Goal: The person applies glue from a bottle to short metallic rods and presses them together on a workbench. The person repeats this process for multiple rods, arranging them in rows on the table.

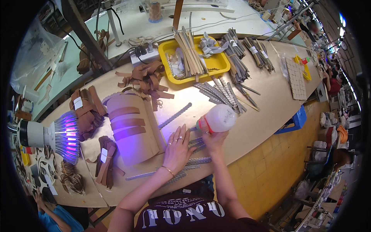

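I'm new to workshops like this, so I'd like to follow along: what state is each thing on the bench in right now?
Lamp: lit, glowing purple.
White squeeze bottle: tipped sideways, held by the right hand.
Left hand: flat on grey strips.
Yellow tray: filled with strips.
Brown straps: laid across a cardboard form.

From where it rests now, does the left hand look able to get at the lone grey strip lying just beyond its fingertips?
Probably yes. The left hand lies flat on the table, holding nothing, and the grey strip sits on bare tabletop just past it with nothing between them.
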A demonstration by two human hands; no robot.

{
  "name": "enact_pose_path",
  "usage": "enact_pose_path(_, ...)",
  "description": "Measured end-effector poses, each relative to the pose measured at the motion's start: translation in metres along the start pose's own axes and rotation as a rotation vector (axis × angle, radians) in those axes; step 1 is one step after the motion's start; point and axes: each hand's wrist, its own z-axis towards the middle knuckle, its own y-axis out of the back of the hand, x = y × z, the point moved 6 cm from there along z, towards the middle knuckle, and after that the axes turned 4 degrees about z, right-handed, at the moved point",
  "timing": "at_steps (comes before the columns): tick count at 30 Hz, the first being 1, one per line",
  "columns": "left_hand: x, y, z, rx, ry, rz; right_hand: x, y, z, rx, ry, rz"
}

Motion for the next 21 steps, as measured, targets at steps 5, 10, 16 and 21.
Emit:
enact_pose_path(5,0.0,-0.004,0.001,0.024,0.006,0.072,0.007,-0.016,-0.012,0.02,-0.001,0.115)
enact_pose_path(10,-0.005,-0.004,0.001,0.007,0.011,0.13,0.007,-0.005,-0.004,0.0,0.037,-0.005)
enact_pose_path(16,-0.007,-0.002,0.001,0.048,0.037,0.151,-0.014,0.037,0.022,-0.152,-0.115,-0.037)
enact_pose_path(21,-0.007,-0.002,0.001,0.065,0.043,0.14,-0.02,0.058,0.033,-0.243,-0.14,0.019)
